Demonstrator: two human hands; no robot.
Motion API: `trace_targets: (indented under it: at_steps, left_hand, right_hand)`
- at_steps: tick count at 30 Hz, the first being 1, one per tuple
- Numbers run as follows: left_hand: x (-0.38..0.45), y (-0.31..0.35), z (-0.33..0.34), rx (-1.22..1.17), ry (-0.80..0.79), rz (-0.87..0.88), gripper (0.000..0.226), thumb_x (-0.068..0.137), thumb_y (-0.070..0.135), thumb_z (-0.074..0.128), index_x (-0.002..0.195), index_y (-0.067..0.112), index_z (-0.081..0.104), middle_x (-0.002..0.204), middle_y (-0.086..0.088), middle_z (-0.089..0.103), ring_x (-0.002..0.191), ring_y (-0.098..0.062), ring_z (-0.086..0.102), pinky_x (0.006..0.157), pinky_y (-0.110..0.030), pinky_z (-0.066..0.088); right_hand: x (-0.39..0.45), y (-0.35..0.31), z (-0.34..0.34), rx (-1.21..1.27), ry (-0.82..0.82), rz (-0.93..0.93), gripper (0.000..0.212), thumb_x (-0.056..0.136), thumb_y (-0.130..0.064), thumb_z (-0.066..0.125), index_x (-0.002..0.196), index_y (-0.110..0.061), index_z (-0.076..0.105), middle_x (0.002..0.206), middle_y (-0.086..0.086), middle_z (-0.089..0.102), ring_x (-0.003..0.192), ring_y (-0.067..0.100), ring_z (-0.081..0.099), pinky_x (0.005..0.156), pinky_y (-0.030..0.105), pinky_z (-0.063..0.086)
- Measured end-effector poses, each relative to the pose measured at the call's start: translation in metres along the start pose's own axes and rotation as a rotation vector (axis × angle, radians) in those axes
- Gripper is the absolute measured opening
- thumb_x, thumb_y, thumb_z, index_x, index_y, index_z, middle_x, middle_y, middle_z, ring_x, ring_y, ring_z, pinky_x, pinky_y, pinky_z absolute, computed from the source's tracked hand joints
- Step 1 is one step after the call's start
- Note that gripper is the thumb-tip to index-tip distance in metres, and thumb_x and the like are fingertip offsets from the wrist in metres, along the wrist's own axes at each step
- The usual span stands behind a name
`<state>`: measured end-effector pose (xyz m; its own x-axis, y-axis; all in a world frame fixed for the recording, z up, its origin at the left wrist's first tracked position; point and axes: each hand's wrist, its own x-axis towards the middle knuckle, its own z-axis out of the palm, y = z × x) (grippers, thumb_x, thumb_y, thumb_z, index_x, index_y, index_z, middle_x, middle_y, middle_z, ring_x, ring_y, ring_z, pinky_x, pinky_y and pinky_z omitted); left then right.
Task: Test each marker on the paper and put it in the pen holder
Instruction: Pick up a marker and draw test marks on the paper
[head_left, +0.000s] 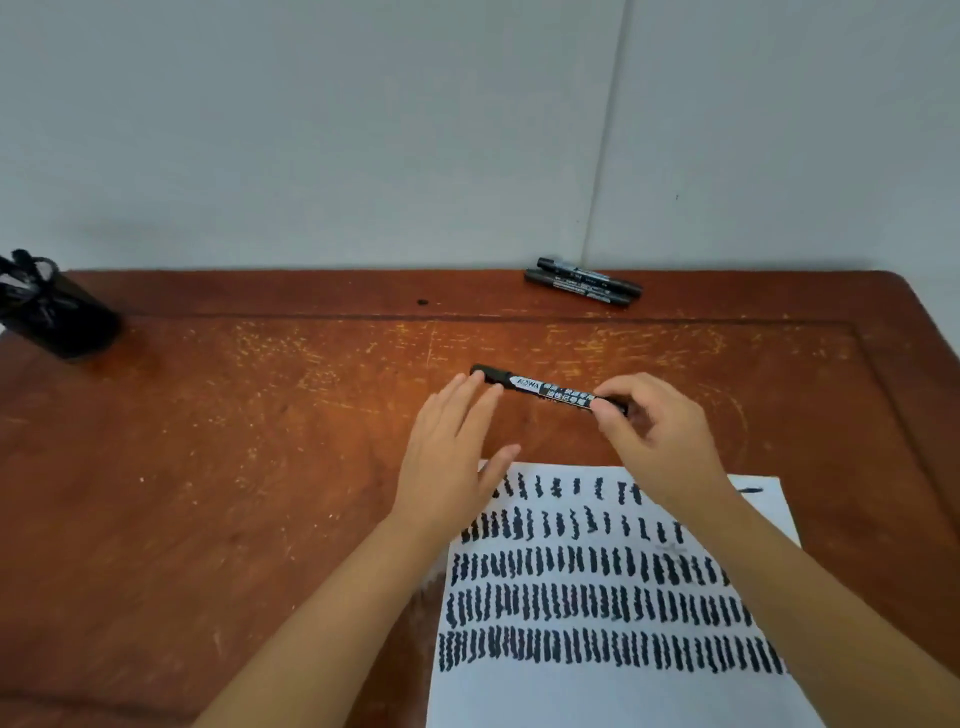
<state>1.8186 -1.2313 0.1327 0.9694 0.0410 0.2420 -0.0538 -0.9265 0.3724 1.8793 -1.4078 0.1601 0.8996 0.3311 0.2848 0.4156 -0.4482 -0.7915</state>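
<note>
**Black marker gripped at one end, just beyond the paper**

Black plastic and a white printed label make up the marker (548, 391), which lies level just beyond the far edge of the paper (597, 597); the right hand (654, 431) pinches its right end between thumb and fingertips, while the left hand (457, 452) is spread flat and open, its fingertips just beside the capped left end, perhaps touching it, though I cannot tell. Rows of black test strokes cover the paper; two more markers (584, 283) lie well beyond it at the back of the counter (260, 467); the pen holder (57, 306), already holding several, stands far to the paper's left. A marker like this should be light, stiff and smooth-barrelled, apt to roll; the cap likely needs a firm pull, so one hand belongs on the barrel, the other on the cap.
</note>
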Motion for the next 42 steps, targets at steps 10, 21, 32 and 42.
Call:
trace_targets:
  at_steps: [10,21,32,42]
  left_hand:
    - [-0.108,0.017,-0.013,-0.277,-0.143,0.093,0.034,0.091,0.024,0.041,0.115,0.004,0.054,0.104,-0.006,0.058,0.096,-0.007,0.042,0.085,-0.019,0.032]
    - [-0.192,0.023,-0.010,-0.299,-0.380,0.234,0.050,0.089,0.041,0.022,0.112,0.007,0.050,0.102,-0.011,0.055,0.093,-0.023,0.048,0.072,-0.025,0.030]
    - [-0.203,0.011,-0.012,-0.413,-0.453,0.275,0.043,0.088,0.037,0.024,0.106,0.008,0.050,0.093,-0.003,0.051,0.078,-0.014,0.042,0.065,-0.021,0.027]
    - [-0.201,0.017,-0.032,-0.623,-0.488,0.229,0.040,0.089,0.042,0.028,0.100,0.012,0.051,0.062,0.017,0.038,0.058,0.004,0.043,0.050,-0.015,0.031]
  right_hand:
    - [-0.107,-0.057,0.014,0.343,0.078,0.261,0.026,0.081,-0.019,0.056,0.057,-0.011,0.053,0.045,0.001,0.047,0.038,0.005,0.042,0.039,0.009,0.030]
    - [-0.203,-0.063,0.049,0.582,-0.039,0.549,0.022,0.070,-0.023,0.051,0.050,-0.014,0.048,0.028,-0.003,0.037,0.027,0.005,0.029,0.034,0.012,0.027]
    - [-0.212,-0.063,0.064,0.686,-0.059,0.444,0.023,0.063,-0.020,0.057,0.044,-0.013,0.045,0.029,-0.006,0.039,0.027,0.001,0.032,0.035,0.008,0.028]
    - [-0.194,-0.083,0.044,0.654,-0.216,0.385,0.033,0.059,-0.028,0.052,0.047,-0.001,0.037,0.038,-0.011,0.030,0.032,0.001,0.026,0.037,0.008,0.027]
